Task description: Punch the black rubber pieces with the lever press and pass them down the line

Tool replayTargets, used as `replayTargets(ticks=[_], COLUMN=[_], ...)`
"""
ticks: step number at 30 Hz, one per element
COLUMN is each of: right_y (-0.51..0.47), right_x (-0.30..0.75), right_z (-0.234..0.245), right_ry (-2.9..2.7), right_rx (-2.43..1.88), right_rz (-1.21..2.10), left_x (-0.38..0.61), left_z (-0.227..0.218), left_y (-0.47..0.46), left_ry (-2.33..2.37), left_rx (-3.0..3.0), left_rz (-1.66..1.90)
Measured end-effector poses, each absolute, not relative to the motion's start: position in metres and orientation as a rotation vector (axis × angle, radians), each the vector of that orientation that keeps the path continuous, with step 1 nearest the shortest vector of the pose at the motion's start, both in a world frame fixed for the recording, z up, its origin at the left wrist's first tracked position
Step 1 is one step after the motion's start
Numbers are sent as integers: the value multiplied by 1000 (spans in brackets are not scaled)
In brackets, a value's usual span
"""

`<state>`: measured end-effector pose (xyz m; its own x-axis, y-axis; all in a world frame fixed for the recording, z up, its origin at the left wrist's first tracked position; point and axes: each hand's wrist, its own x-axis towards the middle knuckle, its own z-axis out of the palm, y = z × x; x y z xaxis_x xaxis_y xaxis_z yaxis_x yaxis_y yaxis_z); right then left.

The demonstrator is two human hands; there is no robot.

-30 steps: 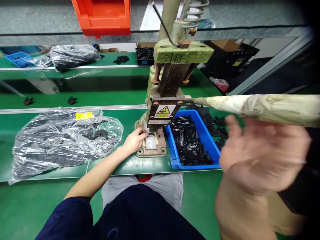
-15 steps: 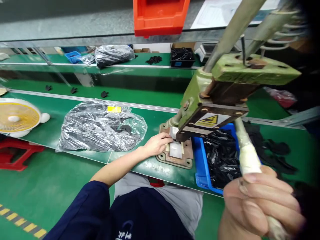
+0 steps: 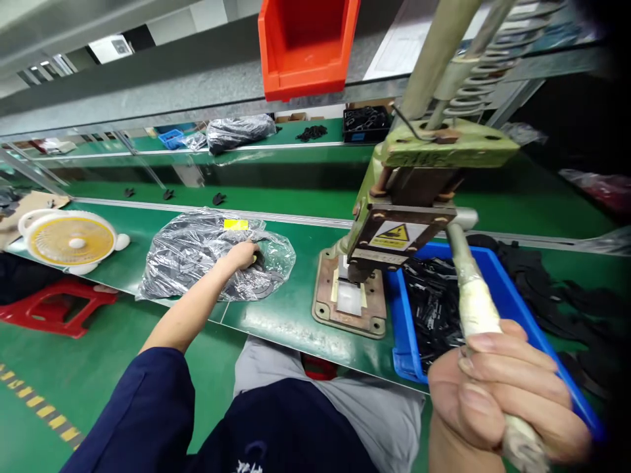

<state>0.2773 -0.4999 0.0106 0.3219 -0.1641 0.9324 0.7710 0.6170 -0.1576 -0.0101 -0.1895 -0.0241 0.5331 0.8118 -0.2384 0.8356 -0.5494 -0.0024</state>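
Found right hand (image 3: 497, 394) clamped on taped lever (image 3: 469, 297): rigid, best held at wrap. Found left hand (image 3: 241, 255) at plastic bag (image 3: 192, 253) mouth on bench (image 3: 296, 309), grip undeterminable. Judged black parts (image 3: 263, 284) inside light, flexible; film slippery.

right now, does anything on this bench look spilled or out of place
Loose black parts lie piled on the bench right of the blue bin, outside it. A small fan lies face up at the left end. Nothing looks damaged.

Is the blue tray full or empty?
Partly full: small black parts lie heaped inside the blue tray, with bare blue wall showing above them.
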Motion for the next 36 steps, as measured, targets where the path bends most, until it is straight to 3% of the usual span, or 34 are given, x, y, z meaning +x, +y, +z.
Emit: replayTargets(ticks=[4,9,13,17,28,36], right_y=[-510,-515,-515,-516,-522,-529], right_x=[267,264,262,260,259,263], right_z=[13,12,13,13,15,13], right_ry=[-1038,-1063,-1039,-1039,-1070,-1121], right_rx=[-768,-825,-816,-833,-893,-957], right_rz=[-605,-559,-558,-542,-491,-458], left_x=[-11,4,22,31,44,98], left_z=[-16,-6,-19,-33,-17,-26], left_y=[-189,-223,-273,-312,-346,-338], left_ry=[1377,991,647,618,754,850], left_rx=[2704,2770,2697,2536,1640,1450], left_rz=[-263,244,540,674,575,591])
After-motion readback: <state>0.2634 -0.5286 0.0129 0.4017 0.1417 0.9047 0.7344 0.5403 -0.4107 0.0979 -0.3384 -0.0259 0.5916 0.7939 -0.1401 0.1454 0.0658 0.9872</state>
